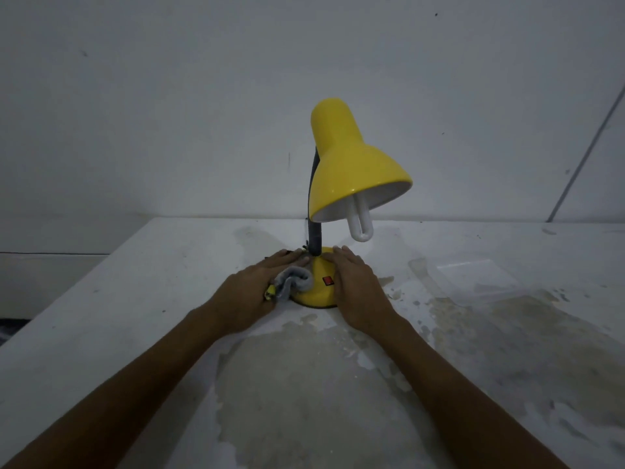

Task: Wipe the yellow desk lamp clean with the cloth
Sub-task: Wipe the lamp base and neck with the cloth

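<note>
Desk: white top, paint worn and stained in broad patches, set against a plain pale wall.

Left hand: fingers straight and close together, laid flat over the cloth and pressing it onto the left side of the lamp base; fingertips reach the foot of the neck.

Cloth: grey, bunched into a roll, showing from under the thumb side of the left hand and lying on the base. A small yellow-and-black tag shows at its near end.

Right hand: flat, fingers straight and together, resting on the right side of the base, opposite the left hand.

Yellow desk lamp: stands upright between the two hands. Round yellow base, touching both hands, with a red switch on its top between them. Dark flexible neck rises just beyond the fingertips. The shade hangs above and beyond the right hand, tilted, with a white bulb sticking out of it.

Clear plastic sheet: flat on the desk, well to the right of the right hand.
</note>
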A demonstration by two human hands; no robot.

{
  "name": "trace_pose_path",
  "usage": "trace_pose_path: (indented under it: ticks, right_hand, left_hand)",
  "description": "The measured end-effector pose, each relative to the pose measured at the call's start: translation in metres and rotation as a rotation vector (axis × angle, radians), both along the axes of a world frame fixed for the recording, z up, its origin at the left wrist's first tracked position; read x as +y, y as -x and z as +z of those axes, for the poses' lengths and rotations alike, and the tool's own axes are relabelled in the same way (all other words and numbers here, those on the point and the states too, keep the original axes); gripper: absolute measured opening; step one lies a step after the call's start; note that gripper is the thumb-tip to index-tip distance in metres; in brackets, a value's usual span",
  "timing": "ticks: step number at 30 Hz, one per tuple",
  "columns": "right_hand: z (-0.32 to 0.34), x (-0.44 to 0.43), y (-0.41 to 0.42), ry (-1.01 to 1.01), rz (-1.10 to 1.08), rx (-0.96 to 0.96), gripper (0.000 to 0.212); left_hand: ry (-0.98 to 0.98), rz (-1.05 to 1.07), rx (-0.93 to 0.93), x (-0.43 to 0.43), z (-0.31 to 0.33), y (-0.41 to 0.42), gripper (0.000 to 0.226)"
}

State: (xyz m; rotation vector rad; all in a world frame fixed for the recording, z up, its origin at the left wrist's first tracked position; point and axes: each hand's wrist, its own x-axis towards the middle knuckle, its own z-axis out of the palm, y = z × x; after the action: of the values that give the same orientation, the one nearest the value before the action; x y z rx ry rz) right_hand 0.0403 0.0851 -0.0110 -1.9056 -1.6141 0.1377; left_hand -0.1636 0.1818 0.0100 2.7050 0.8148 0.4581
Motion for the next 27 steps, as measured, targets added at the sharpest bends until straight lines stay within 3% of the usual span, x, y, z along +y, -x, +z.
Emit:
trace_pose_path:
  ticks: [2, 5, 9, 13, 17, 20, 24, 27]
  right_hand:
    - [0.001, 0.0, 0.0, 0.01, -0.003, 0.01, 0.048]
    - [0.002, -0.001, 0.002, 0.003, -0.011, 0.024, 0.064]
    - [-0.001, 0.002, 0.0, 0.01, -0.025, 0.003, 0.049]
    - [0.001, 0.003, 0.0, 0.016, -0.037, 0.006, 0.049]
    - [0.005, -0.002, 0.002, 0.02, -0.023, 0.03, 0.066]
    - [0.008, -0.004, 0.003, 0.046, -0.007, 0.028, 0.068]
    - [0.01, -0.007, 0.0, 0.061, 0.03, -0.008, 0.063]
    - [0.011, -0.008, 0.0, 0.065, 0.045, -0.032, 0.061]
  left_hand:
    - [-0.045, 0.051, -0.056, 0.007, 0.002, -0.007, 0.073]
    - [0.092, 0.199, -0.131, 0.012, 0.001, -0.03, 0.032]
    - [0.158, 0.28, -0.168, 0.005, 0.01, -0.055, 0.02]
    - [0.212, 0.298, -0.206, 0.003, 0.008, -0.06, 0.025]
    - [0.213, 0.176, -0.197, -0.012, 0.002, -0.047, 0.064]
    - [0.111, 0.058, -0.156, -0.018, -0.009, -0.033, 0.063]
    - [0.123, -0.015, -0.204, -0.045, -0.001, -0.015, 0.057]
    - [0.075, -0.003, -0.08, -0.058, 0.003, -0.003, 0.082]
